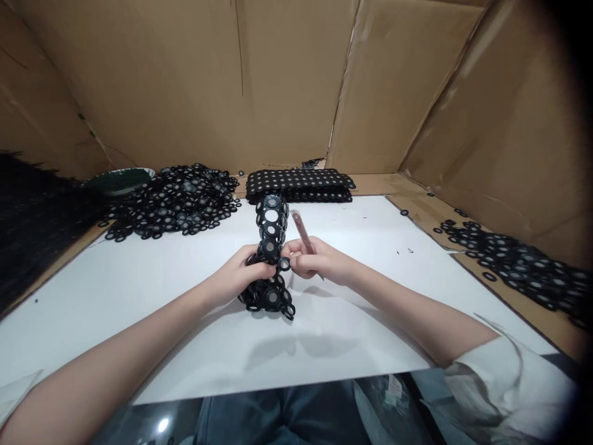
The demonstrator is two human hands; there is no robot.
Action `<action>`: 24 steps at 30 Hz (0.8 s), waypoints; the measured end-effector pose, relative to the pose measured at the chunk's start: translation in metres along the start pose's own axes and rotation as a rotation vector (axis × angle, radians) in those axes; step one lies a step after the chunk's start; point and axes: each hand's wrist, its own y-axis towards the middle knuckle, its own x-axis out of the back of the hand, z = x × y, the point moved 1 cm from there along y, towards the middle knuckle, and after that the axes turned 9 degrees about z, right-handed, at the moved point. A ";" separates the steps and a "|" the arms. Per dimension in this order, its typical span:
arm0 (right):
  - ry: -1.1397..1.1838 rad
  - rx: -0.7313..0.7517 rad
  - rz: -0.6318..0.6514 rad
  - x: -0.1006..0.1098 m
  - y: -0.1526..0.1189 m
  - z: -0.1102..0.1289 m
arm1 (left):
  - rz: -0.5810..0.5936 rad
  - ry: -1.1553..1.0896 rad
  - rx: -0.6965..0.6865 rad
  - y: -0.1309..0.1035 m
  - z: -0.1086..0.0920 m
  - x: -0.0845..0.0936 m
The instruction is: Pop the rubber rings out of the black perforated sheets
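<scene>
A bundle of linked black rings [272,230] stands upright over the white tabletop, its lower folds bunched together. My left hand [252,272] is closed round its middle, the thumb lying across the front. To its right, my right hand [312,258] is closed, with fingertips pinching a single black ring [284,264] at the bundle's edge; whether that ring is joined to the bundle I cannot tell. A thin reddish-brown stick-like tool [302,232] passes through the same hand, pointing up and left. Its exact kind does not show.
Behind the hands lies a folded sheet of linked rings [299,180]. A heap of loose rings [185,201] and a round dish [121,180] are at back left, a black bristly mass [37,216] farther left. More rings [519,262] lie right. Cardboard walls [287,80] enclose the table [365,247].
</scene>
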 end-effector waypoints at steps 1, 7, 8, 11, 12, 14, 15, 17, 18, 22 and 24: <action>0.008 -0.015 0.031 0.001 0.000 0.000 | 0.006 0.051 -0.005 0.000 -0.002 0.000; 0.031 -0.108 0.158 0.008 -0.001 0.004 | 0.031 0.173 -0.038 -0.002 -0.004 0.003; 0.050 -0.112 0.152 0.010 -0.001 0.006 | 0.009 0.165 -0.030 -0.003 -0.002 0.006; 0.175 -0.068 0.043 0.020 0.001 0.013 | -0.134 0.043 0.042 -0.004 0.004 0.021; 0.190 -0.007 -0.052 0.028 0.002 0.017 | -0.155 -0.027 0.095 -0.003 0.006 0.025; 0.184 0.069 -0.308 0.049 0.001 0.025 | -0.197 -0.161 0.213 -0.001 0.005 0.031; 0.185 0.102 -0.504 0.063 -0.002 0.030 | -0.219 -0.212 0.274 0.001 0.004 0.031; 0.182 0.236 -1.078 0.095 -0.018 0.038 | -0.262 -0.273 0.373 0.002 0.000 0.028; 0.179 0.281 -1.220 0.111 -0.030 0.041 | -0.278 -0.286 0.400 0.002 -0.002 0.025; 0.198 0.354 -1.622 0.161 -0.096 0.038 | -0.331 -0.322 0.353 0.001 -0.006 0.019; 0.206 0.353 -1.784 0.174 -0.130 0.029 | -0.316 -0.339 0.297 0.001 -0.003 0.018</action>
